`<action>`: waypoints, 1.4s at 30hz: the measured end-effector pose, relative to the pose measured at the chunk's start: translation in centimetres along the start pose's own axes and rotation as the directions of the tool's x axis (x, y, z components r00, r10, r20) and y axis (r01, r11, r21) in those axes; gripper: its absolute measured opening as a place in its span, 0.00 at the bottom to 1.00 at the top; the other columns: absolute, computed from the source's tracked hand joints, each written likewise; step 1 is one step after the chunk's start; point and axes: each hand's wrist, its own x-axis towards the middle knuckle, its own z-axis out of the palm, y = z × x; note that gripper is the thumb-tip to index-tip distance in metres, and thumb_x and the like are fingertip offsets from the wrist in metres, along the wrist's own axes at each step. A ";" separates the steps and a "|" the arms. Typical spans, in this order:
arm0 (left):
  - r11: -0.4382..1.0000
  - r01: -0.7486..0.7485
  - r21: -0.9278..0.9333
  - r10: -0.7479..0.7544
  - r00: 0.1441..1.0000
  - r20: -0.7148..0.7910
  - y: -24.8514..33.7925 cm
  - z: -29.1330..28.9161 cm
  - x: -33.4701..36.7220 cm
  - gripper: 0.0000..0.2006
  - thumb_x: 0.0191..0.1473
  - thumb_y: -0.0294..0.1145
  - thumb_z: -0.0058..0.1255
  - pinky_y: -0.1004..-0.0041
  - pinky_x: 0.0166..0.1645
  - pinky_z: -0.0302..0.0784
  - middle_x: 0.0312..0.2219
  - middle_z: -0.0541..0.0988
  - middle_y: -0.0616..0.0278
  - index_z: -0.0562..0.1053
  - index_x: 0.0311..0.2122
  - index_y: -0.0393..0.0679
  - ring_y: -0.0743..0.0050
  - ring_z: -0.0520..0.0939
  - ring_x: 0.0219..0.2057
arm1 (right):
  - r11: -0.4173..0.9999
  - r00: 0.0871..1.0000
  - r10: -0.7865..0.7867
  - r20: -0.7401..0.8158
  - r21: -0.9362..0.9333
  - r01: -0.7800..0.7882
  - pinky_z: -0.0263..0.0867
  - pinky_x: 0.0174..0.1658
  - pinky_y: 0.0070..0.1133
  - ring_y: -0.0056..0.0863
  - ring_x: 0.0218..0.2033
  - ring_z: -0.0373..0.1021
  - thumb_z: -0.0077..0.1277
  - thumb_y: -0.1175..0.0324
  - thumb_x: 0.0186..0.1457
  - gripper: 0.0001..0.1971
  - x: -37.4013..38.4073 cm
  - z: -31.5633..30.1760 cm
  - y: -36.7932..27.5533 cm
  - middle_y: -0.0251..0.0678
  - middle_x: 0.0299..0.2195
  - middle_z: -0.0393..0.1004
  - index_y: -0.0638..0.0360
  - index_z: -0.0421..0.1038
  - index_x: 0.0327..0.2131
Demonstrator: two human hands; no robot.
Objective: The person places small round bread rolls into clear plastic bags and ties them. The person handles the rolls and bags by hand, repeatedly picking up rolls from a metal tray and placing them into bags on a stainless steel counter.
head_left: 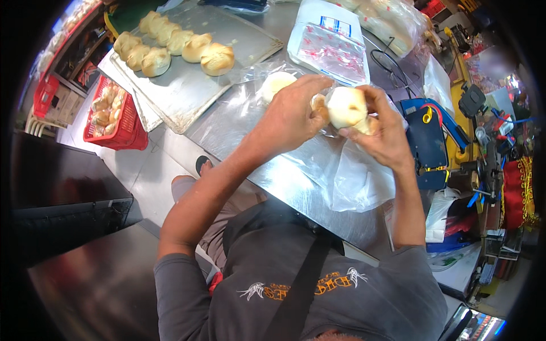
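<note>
I have my right hand [382, 132] pinching a pale round bun [346, 107] from below and behind, thumb and fingers pressed against its underside together with the mouth of a clear plastic bag [358, 176]. My left hand [293, 113] comes in from the other side, fingers curled and closed on the bag's edge and a browner piece of bread [319, 108] just beside the bun. The bun is up off the table, between both hands, above the steel tabletop [284, 170].

To do this well, I judge I should keep the pinch light: the crust looks soft and floury and would dent under hard fingertips. The film is thin and slack, so I would hold its mouth spread wide and let the bun slide in rather than force it.

The bag hangs crumpled and translucent below my right wrist. Another white bun [276, 84], in clear film, lies on the table just behind my left hand. Farther left, a flat, dull metal baking tray [187, 91] carries a double row of golden rolls [170, 45] with glossy, split tops. A stack of flat printed bags [330, 48] lies behind. A red plastic basket [116, 116] with wrapped rolls stands on the floor, and a blue sealing machine [429, 139] stands at my right.
</note>
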 end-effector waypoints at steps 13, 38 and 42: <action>0.876 -0.147 0.459 -0.084 0.891 0.445 4.0 0.8 4.2 0.30 0.46 0.14 0.55 0.56 0.59 0.78 0.59 0.73 0.34 0.69 0.59 0.23 0.37 0.81 0.54 | 0.986 0.998 -0.049 -0.046 -0.160 0.041 0.66 0.65 0.38 0.50 0.64 0.66 0.73 0.69 0.39 0.47 -3.1 2.2 4.3 0.49 0.63 0.67 0.52 0.64 0.66; 0.980 0.192 0.053 -0.194 0.865 0.462 9.8 -5.0 11.0 0.36 0.44 0.29 0.62 0.75 0.46 0.80 0.38 0.85 0.46 0.72 0.61 0.26 0.71 0.86 0.38 | 0.929 0.960 -0.182 0.213 -0.284 0.239 0.73 0.47 0.33 0.49 0.40 0.78 0.65 0.61 0.49 0.27 6.1 -5.0 -5.1 0.49 0.40 0.81 0.62 0.76 0.53; 0.969 0.239 -0.071 -0.204 0.925 0.322 7.1 -7.1 10.1 0.38 0.43 0.36 0.65 0.70 0.41 0.82 0.45 0.85 0.42 0.72 0.61 0.27 0.63 0.88 0.33 | 0.897 0.940 -0.259 0.220 -0.306 0.319 0.73 0.49 0.37 0.50 0.45 0.78 0.62 0.55 0.54 0.26 7.2 -4.5 -5.9 0.50 0.45 0.82 0.62 0.77 0.53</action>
